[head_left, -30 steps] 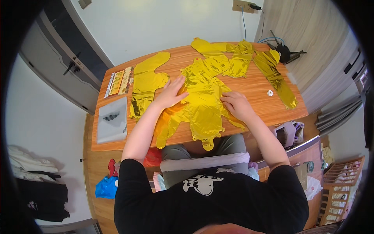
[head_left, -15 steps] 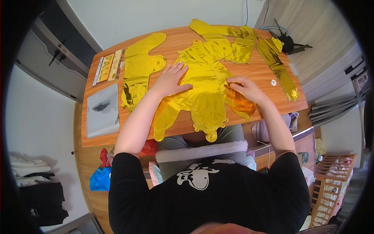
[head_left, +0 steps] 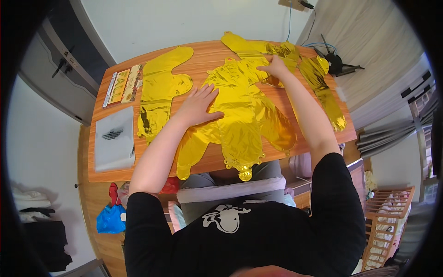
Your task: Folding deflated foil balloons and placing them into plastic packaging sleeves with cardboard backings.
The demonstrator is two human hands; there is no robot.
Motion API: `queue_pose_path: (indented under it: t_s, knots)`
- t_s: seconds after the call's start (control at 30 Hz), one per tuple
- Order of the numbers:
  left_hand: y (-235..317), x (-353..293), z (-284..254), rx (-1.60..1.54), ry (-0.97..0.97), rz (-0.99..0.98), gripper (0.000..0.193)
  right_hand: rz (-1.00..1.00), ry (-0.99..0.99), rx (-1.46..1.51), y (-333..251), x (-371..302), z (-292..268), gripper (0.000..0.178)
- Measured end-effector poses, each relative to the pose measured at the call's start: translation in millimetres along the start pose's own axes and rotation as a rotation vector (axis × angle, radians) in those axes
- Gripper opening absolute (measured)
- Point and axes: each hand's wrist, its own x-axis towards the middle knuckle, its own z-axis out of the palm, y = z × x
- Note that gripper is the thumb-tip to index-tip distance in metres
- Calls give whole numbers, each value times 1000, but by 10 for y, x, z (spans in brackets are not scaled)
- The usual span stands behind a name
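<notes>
A large deflated gold foil balloon lies flat and wrinkled across the middle of the table, its rounded lobes spread out and one end over the near edge. On its left side my left hand rests palm down, fingers and thumb apart. My right hand touches the balloon's upper right lobe, its thumb and forefinger apart at the foil. Just beyond that hand lies another gold foil piece. A third gold foil shape lies to the left of my left hand.
At the table's left are a clear plastic sleeve and a printed card. A long gold foil strip lies at the right. Behind it stands a black router with antennas. A blue bag sits on the floor.
My right hand has moved up and away from the balloon's lower right lobe to its upper right lobe. That lower lobe now lies flatter. My left hand stays on the foil.
</notes>
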Motion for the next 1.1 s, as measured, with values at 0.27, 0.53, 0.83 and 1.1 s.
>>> queue_pose_path:
  t_s: [0.27,0.53,0.83,1.1]
  knots:
    - [27,55,-5,-9,8,33,97,263,2,349,-21,235,8,76]
    - [0,20,-8,4,10,35,97,144,85,-144,-158,236,145,76]
    - [-36,-29,1,8,-9,11,98,305,30,228,-119,290,256,80]
    - [-111,-133,14,17,-8,-13,98,116,46,395,-808,56,330,74]
